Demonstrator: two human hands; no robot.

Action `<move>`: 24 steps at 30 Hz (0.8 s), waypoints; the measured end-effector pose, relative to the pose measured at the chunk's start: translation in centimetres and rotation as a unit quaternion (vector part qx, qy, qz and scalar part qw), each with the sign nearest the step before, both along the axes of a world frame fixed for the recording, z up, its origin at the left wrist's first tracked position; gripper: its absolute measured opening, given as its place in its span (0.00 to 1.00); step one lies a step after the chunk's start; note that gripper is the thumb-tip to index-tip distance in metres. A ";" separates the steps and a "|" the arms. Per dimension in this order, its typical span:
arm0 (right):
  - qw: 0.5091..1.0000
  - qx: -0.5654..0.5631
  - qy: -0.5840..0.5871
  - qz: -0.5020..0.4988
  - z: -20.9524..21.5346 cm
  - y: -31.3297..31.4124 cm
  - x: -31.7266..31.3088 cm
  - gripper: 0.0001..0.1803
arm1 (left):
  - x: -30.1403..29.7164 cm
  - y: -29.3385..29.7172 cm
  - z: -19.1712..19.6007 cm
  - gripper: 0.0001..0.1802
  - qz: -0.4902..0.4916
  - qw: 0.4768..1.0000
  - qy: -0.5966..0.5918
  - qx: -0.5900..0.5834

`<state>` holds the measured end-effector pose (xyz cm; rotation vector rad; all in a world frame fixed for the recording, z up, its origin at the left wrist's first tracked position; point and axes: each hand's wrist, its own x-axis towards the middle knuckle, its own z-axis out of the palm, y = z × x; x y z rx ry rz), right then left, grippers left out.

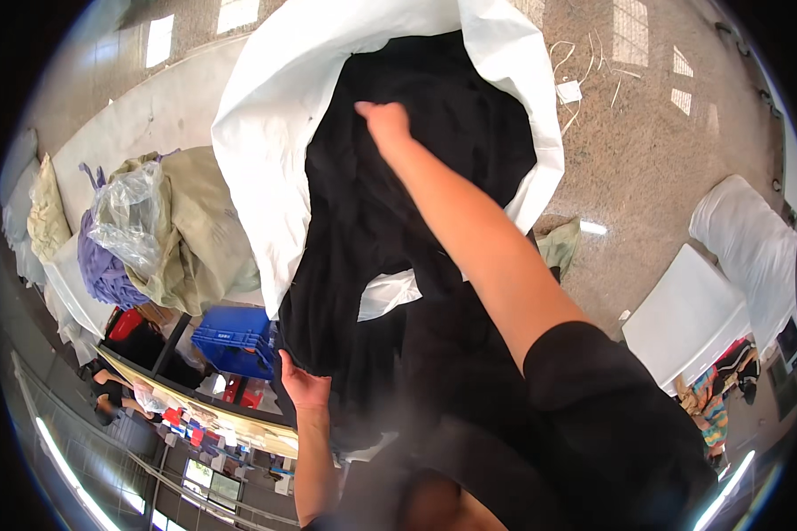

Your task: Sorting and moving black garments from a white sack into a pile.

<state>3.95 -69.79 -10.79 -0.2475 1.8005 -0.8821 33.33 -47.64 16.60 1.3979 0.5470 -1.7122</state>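
Observation:
A large heap of black cloth (416, 203) spreads out in front of me, running from inside a white sack (257, 115) at the far side back toward my body. The sack's pale walls curve around the cloth's far end and both sides. My right arm stretches across, and my right hand (385, 119) is closed on the cloth deep in the sack's mouth; some fingertips are hidden in the folds. Near me, at the cloth's left edge, my left hand (306, 386) grips the fabric, thumb up, its other fingers out of sight. A white patch (390, 294) shows through a gap in the cloth.
To the left lie a khaki bundle (199, 221), clear plastic (133, 217) and purple cloth (106, 265). A blue crate (235, 341) stands below them. White string scraps (584, 62) litter the floor; a white box (686, 310) and a plastic-wrapped bale (744, 239) are at right.

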 end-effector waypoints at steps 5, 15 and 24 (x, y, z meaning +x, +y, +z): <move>0.905 -0.056 -0.394 -0.150 7.6 3.0 -1.2 0.11 | 1.2 0.9 1.3 0.27 0.019 0.999 -0.034 0.014; 0.973 0.001 -0.178 0.145 19.7 14.8 -9.3 0.33 | -4.5 -8.0 3.1 0.37 -0.074 0.965 0.089 -0.234; 0.867 -0.050 -0.004 0.496 21.3 14.3 2.3 0.10 | -16.2 -12.5 -3.7 0.38 -0.693 0.590 -0.345 -0.229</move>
